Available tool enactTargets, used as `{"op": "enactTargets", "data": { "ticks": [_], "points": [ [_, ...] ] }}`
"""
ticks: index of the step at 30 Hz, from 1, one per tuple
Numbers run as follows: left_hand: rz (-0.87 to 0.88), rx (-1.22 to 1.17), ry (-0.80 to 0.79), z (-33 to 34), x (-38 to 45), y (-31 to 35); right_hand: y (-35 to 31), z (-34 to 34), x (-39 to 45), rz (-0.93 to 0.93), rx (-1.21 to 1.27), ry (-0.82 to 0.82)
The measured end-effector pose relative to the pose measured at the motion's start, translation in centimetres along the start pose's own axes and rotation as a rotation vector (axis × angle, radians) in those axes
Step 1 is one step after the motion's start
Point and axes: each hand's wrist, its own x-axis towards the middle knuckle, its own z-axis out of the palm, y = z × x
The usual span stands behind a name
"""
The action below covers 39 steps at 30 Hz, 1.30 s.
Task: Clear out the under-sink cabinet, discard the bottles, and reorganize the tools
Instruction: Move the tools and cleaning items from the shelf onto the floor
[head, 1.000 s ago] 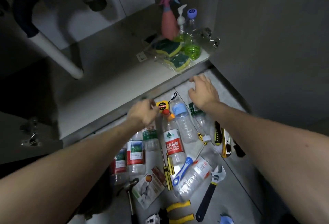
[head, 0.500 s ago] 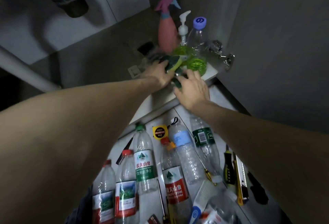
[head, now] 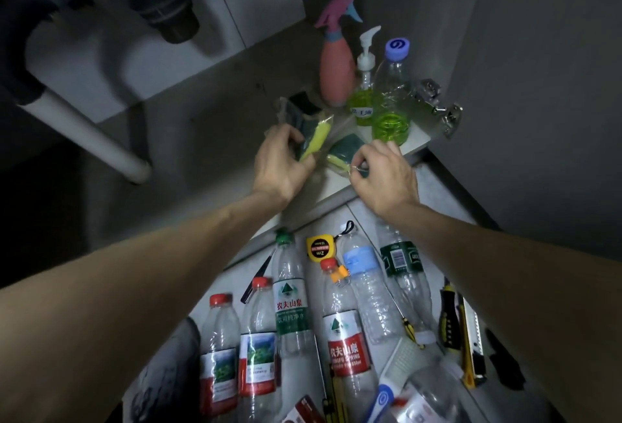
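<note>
Plastic-wrapped sponge pack point(head: 311, 135) now lifted in the left hand point(head: 281, 167) — beside it, right hand point(head: 383, 175) pinches another wrapped sponge point(head: 343, 153); cabinet clearing continues.

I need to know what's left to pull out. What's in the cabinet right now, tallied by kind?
Pink trigger spray bottle: 1
Clear pump bottle of green liquid: 1
Clear purple-capped bottle of green liquid: 1
Plastic-wrapped green-and-yellow sponge packs: 2
Total: 5

Bottles point(head: 290, 301), tools on tiled floor point(head: 441, 183)
</note>
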Motion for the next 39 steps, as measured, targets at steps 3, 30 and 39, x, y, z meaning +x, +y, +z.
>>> {"op": "enactTargets", "data": {
  "ticks": [3,30,39],
  "points": [
    [0.088,0.019,0.029,-1.1,-3.8,-0.9,1.1,-1.1,-2.4,-0.009,0.051,-0.002],
    [0.13,0.391,-0.66,-3.8,-30.6,-2.0,4.0,-4.2,-13.7,0.156,-0.107,-0.264],
    [0.055,0.333,-0.691,-5.3,-30.0,-2.8,-0.9,-2.9,-11.0,0.139,0.004,-0.234]
  ]
}}
